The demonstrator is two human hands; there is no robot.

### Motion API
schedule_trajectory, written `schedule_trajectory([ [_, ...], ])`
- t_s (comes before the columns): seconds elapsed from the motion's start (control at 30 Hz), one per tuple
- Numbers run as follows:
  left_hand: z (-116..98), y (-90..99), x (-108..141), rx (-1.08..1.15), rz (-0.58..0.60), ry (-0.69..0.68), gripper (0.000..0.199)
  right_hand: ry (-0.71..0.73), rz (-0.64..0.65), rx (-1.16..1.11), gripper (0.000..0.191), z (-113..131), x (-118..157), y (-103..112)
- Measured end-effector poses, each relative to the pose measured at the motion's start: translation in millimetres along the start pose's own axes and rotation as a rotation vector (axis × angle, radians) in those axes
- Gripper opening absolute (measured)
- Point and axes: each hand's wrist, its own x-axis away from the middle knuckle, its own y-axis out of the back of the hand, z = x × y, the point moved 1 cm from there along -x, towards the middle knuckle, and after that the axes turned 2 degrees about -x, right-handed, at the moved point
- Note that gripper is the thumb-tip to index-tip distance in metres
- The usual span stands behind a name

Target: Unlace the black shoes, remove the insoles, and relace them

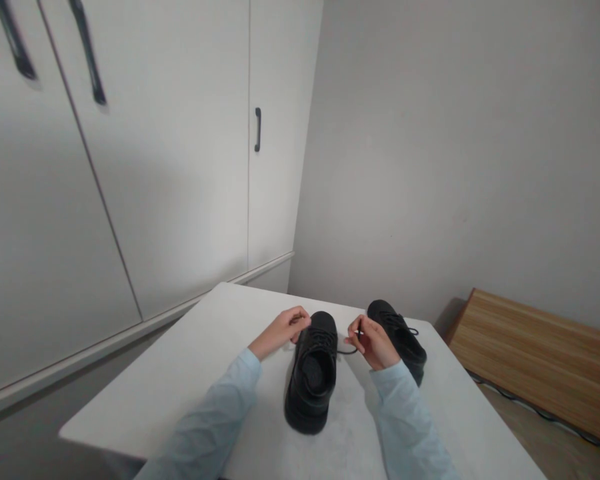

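A black lace-up shoe [310,373] stands upright on the white table, its toe pointing away from me and its opening facing me. From its right side a black shoelace [349,352] runs out in a curve to my right hand [367,339], which pinches it between thumb and fingers. My left hand [289,325] is at the left of the shoe's toe, fingers curled and pressed together; whatever they hold is hidden. Behind my right hand lies a second black shoe [403,337], with a loop of its lace sticking out to the right.
The white table [180,387] reaches toward a grey wall [430,167]. White cabinets [180,167] with dark handles stand along the left. At the right is a wood-grain board or bench [540,360], with a dark cable [530,407] running along its lower edge.
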Motion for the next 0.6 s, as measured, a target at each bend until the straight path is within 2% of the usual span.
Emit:
schedule_trajectory([
  [0.1,-2,-5.4,3,-0.205,0.055,-0.060,0.030,-0.006,-0.039,0.169,0.055,1,-1,0],
  [0.17,-2,-6.7,4,-0.297,0.075,-0.086,0.030,-0.023,-0.041,0.346,0.057,1,-1,0],
  [0.3,1,-5.0,4,-0.375,0.076,-0.078,0.031,0.002,0.053,0.674,0.043,1,2,-8],
  [0.43,3,-3.1,2,-0.399,0.057,-0.084,0.030,0.007,0.199,0.887,0.032,-3,8,-19],
  [0.6,1,-2.9,2,-0.407,0.054,-0.117,0.030,0.010,0.184,0.967,0.023,-3,9,-23],
])
